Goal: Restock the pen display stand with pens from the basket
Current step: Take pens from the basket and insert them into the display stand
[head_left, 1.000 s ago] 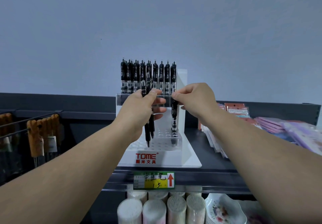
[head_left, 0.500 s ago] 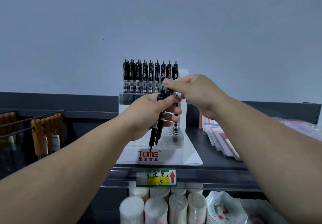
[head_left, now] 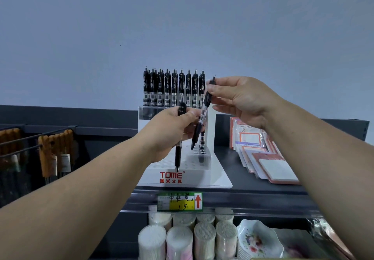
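Observation:
A white stepped pen display stand marked TOME sits on a dark shelf, its top tier filled with a row of black pens. One black pen stands alone in a lower tier at the right. My left hand grips a black pen upright, tip down over the front holes. My right hand pinches another black pen by its top, tilted, tip hanging above the lower tier. No basket is in view.
Notepads lie in a fanned stack right of the stand. Wooden-handled items hang on a wire rack at the left. A green and yellow price tag fronts the shelf edge; cotton-swab tubs and a floral dish sit below.
My right hand let go of the pen it set in the lower tier, moved to my left hand, and lifted one of its two pens up and to the right. One pen stays in my left hand.

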